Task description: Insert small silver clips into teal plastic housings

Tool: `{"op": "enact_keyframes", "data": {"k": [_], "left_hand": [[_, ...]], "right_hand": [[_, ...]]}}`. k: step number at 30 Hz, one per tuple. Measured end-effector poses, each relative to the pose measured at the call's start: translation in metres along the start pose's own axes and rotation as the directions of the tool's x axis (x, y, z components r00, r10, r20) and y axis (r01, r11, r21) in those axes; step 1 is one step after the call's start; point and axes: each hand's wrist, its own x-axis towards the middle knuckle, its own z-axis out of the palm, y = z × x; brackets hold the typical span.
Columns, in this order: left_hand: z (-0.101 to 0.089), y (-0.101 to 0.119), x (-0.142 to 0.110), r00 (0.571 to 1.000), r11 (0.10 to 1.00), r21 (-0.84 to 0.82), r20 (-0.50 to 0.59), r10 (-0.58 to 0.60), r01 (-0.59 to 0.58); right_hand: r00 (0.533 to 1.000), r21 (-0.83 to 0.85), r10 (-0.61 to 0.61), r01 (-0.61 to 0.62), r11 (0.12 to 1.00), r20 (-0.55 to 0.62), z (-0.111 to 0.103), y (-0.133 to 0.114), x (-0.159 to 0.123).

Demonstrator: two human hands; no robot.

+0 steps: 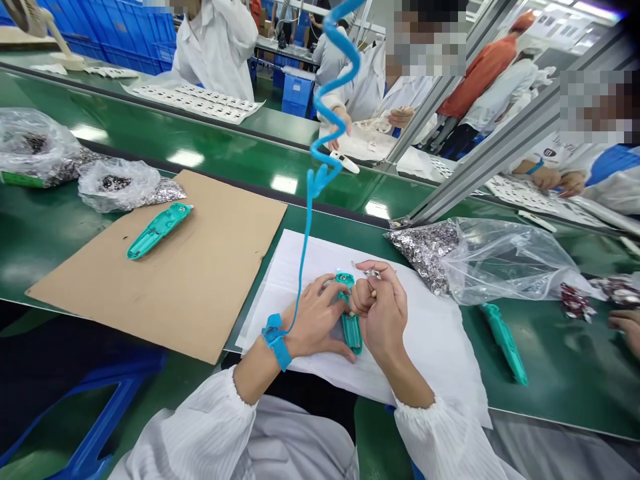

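A teal plastic casing (pixel 351 325) lies on a white sheet (pixel 440 347) in front of me. My left hand (pixel 315 323) rests on the sheet and grips the casing from the left side, with a blue strap (pixel 276 340) on the wrist and a coiled blue cord (pixel 330 80) rising from it. My right hand (pixel 383 310) is closed in a pinch just above the casing's upper end, holding a small metal part too small to name. A few tiny metal pieces (pixel 369 272) lie on the sheet beyond my fingers.
A second teal casing (pixel 159 229) lies on a cardboard sheet (pixel 165 280) to the left, a third (pixel 505 341) on the green table at right. Plastic bags of small metal parts (pixel 480 260) (pixel 120 183) stand around. Other workers sit across the belt; another person's hand (pixel 627 328) shows at right.
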Motion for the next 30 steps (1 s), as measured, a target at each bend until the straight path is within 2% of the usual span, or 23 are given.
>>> {"op": "enact_keyframes", "data": {"k": [6,13,20,25,30], "left_hand": [[0.000,0.000,0.000,0.999,0.999,0.021,-0.026,0.036,-0.035],[0.002,-0.001,0.001,0.998,0.997,0.068,-0.035,0.048,-0.046],[0.003,0.000,0.000,1.000,0.999,0.030,-0.019,-0.023,0.024],[0.007,-0.002,-0.001,0.998,0.999,-0.025,-0.041,-0.045,0.044],[0.010,-0.005,-0.002,0.997,0.999,-0.033,-0.073,-0.034,0.032]], "right_hand": [[1.000,-0.011,0.002,-0.002,1.000,0.008,0.000,0.004,0.000],[0.994,-0.084,-0.077,0.084,0.993,0.077,-0.005,0.013,0.000],[0.979,-0.116,-0.165,0.179,0.977,0.123,-0.008,0.018,-0.005],[0.972,-0.165,-0.177,0.202,0.965,0.156,-0.007,0.024,-0.010],[0.977,-0.192,-0.146,0.175,0.966,0.154,-0.006,0.028,-0.011]]}}
